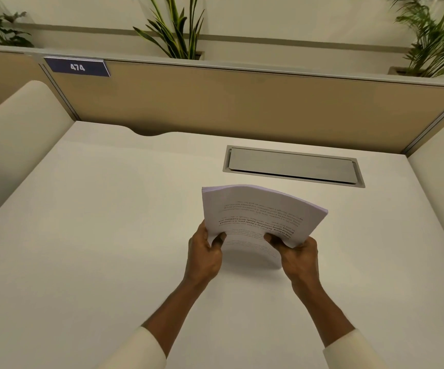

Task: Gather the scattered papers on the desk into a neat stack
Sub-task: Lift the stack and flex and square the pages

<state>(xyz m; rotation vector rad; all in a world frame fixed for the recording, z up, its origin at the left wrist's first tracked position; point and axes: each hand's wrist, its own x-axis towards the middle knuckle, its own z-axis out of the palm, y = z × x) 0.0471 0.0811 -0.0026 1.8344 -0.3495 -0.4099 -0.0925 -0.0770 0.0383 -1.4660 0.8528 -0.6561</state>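
A stack of white printed papers (260,209) stands tilted above the white desk (95,222), bowed upward in the middle, its text upside down to me. My left hand (204,254) grips its near left edge, thumb on the top sheet. My right hand (298,254) grips the near right corner the same way. The stack's edges look roughly aligned. No loose sheets lie elsewhere on the desk.
A grey metal cable flap (292,166) is set into the desk just behind the papers. A tan partition (242,102) with a blue "474" label (78,67) closes the back. Plants (178,27) stand behind it. Curved white dividers (15,134) flank both sides.
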